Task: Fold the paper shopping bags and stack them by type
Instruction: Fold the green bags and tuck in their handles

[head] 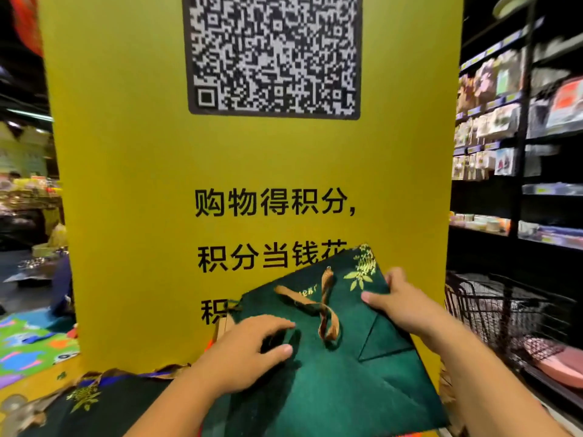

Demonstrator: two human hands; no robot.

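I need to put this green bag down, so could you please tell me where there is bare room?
Little shows. A narrow yellow strip lies bare between the colourful sheet and the dark bags at lower left. The green bag fills the middle. Ahead the yellow sign blocks; the wire basket crowds the right.

Yellow sign (126, 184), dark stocked shelves (517, 127)

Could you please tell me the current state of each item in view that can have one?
Dark green paper shopping bag with gold leaf print: flattened, tilted, held in both hands.
Tan ribbon handle: lying loose on the bag's face.
Left hand: pressing the bag's left part.
Right hand: pinching the bag's right edge.
Second dark leaf-print bag: lying flat, lower left.
Tall yellow QR-code sign: upright behind.
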